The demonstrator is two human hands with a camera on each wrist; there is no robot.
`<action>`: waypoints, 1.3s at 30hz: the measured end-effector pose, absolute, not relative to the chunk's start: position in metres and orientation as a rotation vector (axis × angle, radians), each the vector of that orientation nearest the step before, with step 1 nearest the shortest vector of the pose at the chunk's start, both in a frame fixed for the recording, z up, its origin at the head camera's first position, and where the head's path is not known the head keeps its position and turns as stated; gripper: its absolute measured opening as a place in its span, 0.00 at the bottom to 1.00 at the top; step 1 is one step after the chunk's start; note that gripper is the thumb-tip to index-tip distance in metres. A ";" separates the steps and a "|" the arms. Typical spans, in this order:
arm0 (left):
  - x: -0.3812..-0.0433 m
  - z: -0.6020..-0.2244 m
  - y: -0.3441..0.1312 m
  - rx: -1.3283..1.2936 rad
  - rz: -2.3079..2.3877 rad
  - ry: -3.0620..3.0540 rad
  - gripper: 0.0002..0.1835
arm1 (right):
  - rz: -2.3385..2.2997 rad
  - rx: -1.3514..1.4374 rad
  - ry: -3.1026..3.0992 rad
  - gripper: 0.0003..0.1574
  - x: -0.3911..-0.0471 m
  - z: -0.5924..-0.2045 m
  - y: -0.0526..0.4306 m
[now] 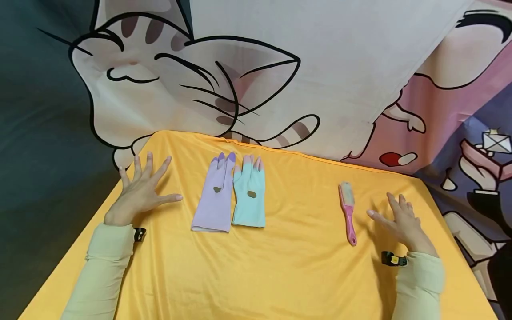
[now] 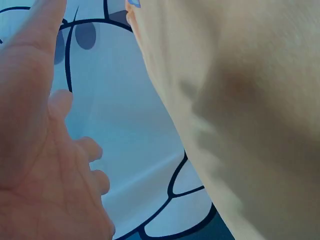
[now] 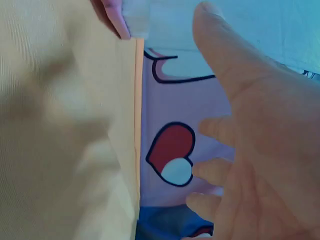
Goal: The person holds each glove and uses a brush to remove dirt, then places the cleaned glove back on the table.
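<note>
Pale green sleeves (image 1: pixel 96 275) came in nearest, one at each side, leading to two bare hands that held nothing. From my remote seat I read both as spread: the left hand (image 1: pixel 138 191) pointed its thumb toward the purple glove (image 1: pixel 211 206), and the right hand (image 1: pixel 406 224) hovered near the pink brush (image 1: pixel 348 210), thumb toward it. The blue glove (image 1: pixel 249 211) lay just beside the purple one, both with fingertips away from the person and a brown spot (image 1: pixel 251 194) on each. I judged this a ready stage, ahead of any contact; the next move, I thought, called for the right fingers to close on the brush's handle while the left steadied a glove. Beyond the glove fingertips, the far edge of the yellow cloth (image 1: pixel 296 266) ran near the cat-print backdrop (image 1: pixel 340 66), leaving me little reach there. Between the blue glove and the brush lay a wide open stretch, with more room toward the person.
</note>
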State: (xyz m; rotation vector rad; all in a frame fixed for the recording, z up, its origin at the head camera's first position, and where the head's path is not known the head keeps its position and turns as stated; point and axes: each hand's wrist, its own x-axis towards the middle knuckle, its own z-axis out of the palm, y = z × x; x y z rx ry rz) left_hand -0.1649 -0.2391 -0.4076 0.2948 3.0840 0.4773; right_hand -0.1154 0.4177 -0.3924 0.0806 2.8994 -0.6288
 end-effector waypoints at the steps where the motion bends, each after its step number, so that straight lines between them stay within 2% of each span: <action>1: -0.164 -0.407 -0.238 0.288 0.504 3.067 0.57 | -0.645 0.066 2.892 0.57 -0.117 -0.392 0.415; 6: -0.157 -0.398 -0.233 0.262 0.696 2.904 0.55 | -0.667 -0.031 2.876 0.50 -0.124 -0.391 0.398; 15: -0.155 -0.399 -0.206 0.407 0.780 2.734 0.51 | -0.717 -0.104 2.854 0.42 -0.122 -0.395 0.381; 24: -0.156 -0.395 -0.167 0.653 0.969 2.554 0.32 | -0.732 -0.084 2.838 0.37 -0.113 -0.412 0.391; 31: -0.163 -0.392 -0.126 0.780 1.032 2.516 0.23 | -0.781 -0.066 2.728 0.35 -0.109 -0.415 0.404; 36: -0.170 -0.382 -0.116 0.669 0.977 2.511 0.16 | -0.843 0.007 2.586 0.39 -0.120 -0.399 0.401; 39: -0.173 -0.379 -0.114 0.601 0.904 2.454 0.19 | -0.868 0.062 2.535 0.41 -0.125 -0.391 0.396</action>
